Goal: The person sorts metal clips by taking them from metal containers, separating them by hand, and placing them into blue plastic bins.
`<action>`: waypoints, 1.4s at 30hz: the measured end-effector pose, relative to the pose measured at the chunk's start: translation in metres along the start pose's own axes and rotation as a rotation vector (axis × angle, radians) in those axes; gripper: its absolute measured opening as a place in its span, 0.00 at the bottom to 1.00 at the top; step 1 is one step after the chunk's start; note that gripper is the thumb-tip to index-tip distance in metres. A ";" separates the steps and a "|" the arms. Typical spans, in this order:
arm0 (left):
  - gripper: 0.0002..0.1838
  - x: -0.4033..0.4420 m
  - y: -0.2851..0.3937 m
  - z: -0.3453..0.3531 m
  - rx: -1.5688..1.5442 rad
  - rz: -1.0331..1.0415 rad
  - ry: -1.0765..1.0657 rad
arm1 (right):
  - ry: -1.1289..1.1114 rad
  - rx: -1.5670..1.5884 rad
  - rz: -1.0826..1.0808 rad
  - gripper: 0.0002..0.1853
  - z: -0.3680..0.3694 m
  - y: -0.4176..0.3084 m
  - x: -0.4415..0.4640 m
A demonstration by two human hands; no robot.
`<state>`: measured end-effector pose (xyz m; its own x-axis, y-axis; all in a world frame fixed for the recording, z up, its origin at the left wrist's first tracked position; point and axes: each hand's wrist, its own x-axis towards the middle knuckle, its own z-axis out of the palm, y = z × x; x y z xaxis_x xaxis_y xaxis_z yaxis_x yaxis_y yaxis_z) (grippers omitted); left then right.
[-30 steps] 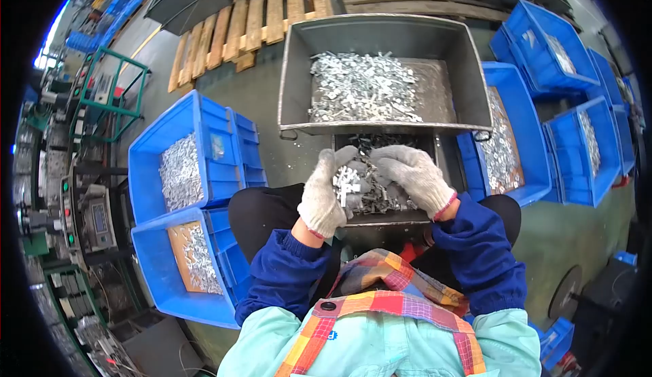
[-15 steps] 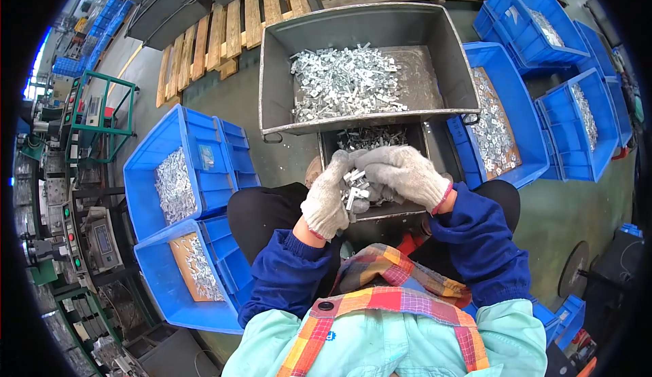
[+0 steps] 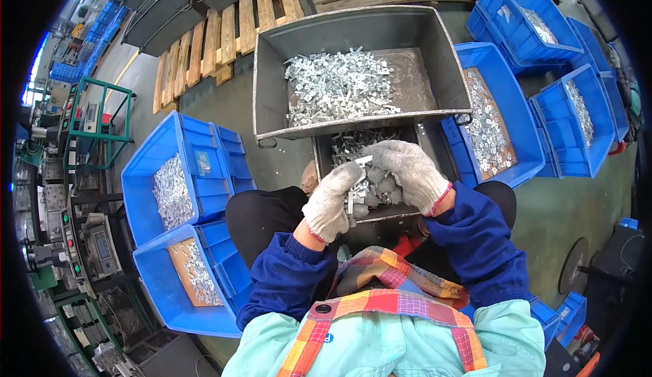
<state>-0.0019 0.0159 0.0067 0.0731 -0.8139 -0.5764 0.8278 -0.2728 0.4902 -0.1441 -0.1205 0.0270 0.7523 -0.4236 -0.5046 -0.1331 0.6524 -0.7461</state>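
At the left, small metal pieces are seen in 2 blue bins: the upper bin [image 3: 197, 136] and the lower bin [image 3: 159, 282], which is set nearer the wearer. Toward the centre, the gloved left hand [image 3: 329, 204] is drawn in to a narrow curl, and the gloved right hand [image 3: 411, 173] is arched opposite it; a handful of small metal pieces [image 3: 360, 192] is held between the 2 hands, above the lower metal box [image 3: 390, 218]. At the fingertips, 1 pale piece [image 3: 364, 161] is seen projecting; whether it is pinched by the left hand alone cannot be told. The step in hand is judged to be the handling of this gathered handful; close, cupped support from both sides is called for, since loose pieces could slip through a widened gap. Beyond the hands, darker pieces [image 3: 353, 144] are contained in the lower box, and a bright heap [image 3: 339, 85] is contained in the upper metal box [image 3: 367, 123], mostly toward its left side. At the right, further flat pieces [image 3: 485, 129] are spread in a large blue bin [image 3: 519, 126], beside which smaller blue bins [image 3: 596, 116] are stood.
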 end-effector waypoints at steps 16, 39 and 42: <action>0.20 0.003 0.002 0.004 0.058 0.126 -0.060 | -0.102 -0.095 0.009 0.16 0.002 -0.010 -0.008; 0.31 0.002 0.006 0.000 -0.080 0.058 0.060 | -0.165 0.534 -0.074 0.15 -0.018 0.006 0.008; 0.36 -0.005 0.010 0.013 -0.058 0.055 0.071 | -0.425 0.810 -0.135 0.17 -0.027 0.003 0.018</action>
<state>-0.0010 0.0104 0.0226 0.1565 -0.7880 -0.5955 0.8523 -0.1969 0.4846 -0.1481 -0.1432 0.0039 0.9235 -0.3662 -0.1144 0.3443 0.9226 -0.1742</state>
